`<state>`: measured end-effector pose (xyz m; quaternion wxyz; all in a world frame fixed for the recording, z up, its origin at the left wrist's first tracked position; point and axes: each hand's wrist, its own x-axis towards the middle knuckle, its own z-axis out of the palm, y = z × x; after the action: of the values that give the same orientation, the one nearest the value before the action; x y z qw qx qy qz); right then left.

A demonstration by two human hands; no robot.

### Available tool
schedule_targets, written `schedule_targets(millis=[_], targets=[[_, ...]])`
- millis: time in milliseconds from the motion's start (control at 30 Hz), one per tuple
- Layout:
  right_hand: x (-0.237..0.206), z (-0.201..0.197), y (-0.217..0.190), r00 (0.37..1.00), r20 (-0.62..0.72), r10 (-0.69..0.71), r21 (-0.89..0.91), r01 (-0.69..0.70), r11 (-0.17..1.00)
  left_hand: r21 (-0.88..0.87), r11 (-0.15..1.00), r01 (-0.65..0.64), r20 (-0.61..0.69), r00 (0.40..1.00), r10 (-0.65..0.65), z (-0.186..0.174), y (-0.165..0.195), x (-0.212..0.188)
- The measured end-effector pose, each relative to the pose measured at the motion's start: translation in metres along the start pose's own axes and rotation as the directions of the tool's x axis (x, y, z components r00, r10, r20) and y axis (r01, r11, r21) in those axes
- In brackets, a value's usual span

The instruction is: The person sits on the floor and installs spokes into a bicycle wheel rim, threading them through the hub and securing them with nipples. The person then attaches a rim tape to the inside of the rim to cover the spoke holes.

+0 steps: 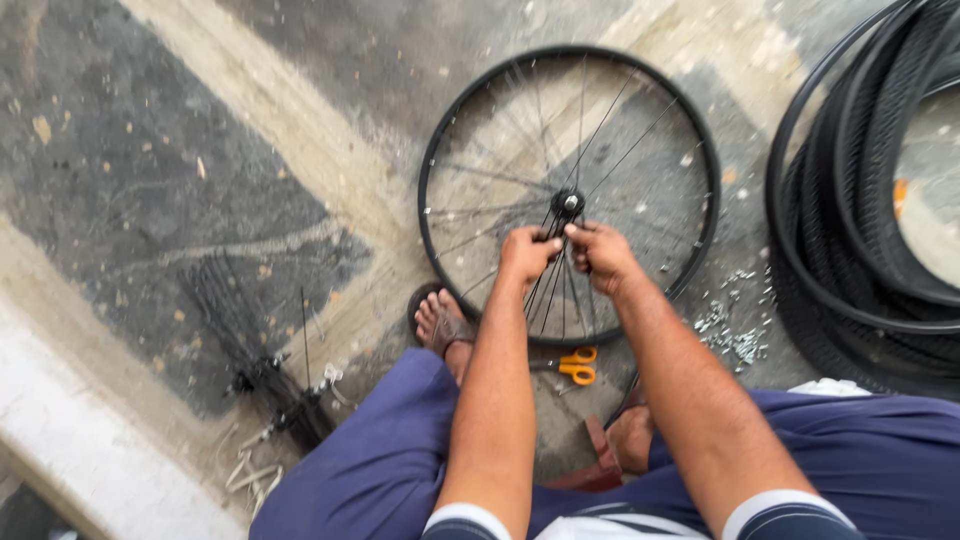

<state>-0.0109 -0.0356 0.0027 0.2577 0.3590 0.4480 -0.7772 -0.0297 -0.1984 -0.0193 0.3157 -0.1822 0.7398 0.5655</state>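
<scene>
- A black bicycle rim (700,150) lay flat on the patched concrete floor (150,150), directly ahead of the seated person, so both arms could reach its middle without leaning.
- The hub (568,205) sat at the rim's centre, with thin spokes (610,120) fanning out from it; those on the near side were bunched close together, while the far ones spread evenly to the rim.
- The left hand (525,255) was pinched narrowly on spokes just below the hub, seemingly to steady them.
- The right hand (600,250) was closed on a spoke near the hub too, its fingertips almost touching the left hand's, which suggested fine two-handed work.
- A sandalled foot (440,322) rested against the rim's near-left edge, probably bracing it.
- Orange-handled scissors (577,365) lay between the knees, within easy reach.
- A scatter of small metal pieces (730,330) lay just right of the rim, near the right arm.
- A bundle of loose spokes (265,375) lay to the left; stacked tyres (850,200) stood well right.
</scene>
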Motion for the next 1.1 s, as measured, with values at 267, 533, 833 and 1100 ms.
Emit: schedule_targets(millis=[267,533,833,1100], targets=[[0.001,0.003,-0.009,0.998,0.057,0.028,0.053,-0.031,0.998,-0.117,0.99,0.079,0.039,0.996,-0.075,-0.001,0.013,0.001],[0.01,-0.022,-0.007,0.999,0.029,0.018,-0.255,-0.01,0.967,-0.248,0.963,0.104,0.211,0.976,-0.051,0.011,-0.007,-0.001],[-0.018,-0.01,-0.04,0.97,-0.096,-0.225,-0.992,-0.075,0.103,0.22,0.968,-0.122,0.012,0.992,0.122,0.01,0.008,-0.017],[-0.038,-0.022,-0.006,0.822,-0.176,-0.541,-0.983,-0.121,0.136,0.528,0.849,0.026,-0.119,0.992,0.044,0.024,0.025,-0.03]])
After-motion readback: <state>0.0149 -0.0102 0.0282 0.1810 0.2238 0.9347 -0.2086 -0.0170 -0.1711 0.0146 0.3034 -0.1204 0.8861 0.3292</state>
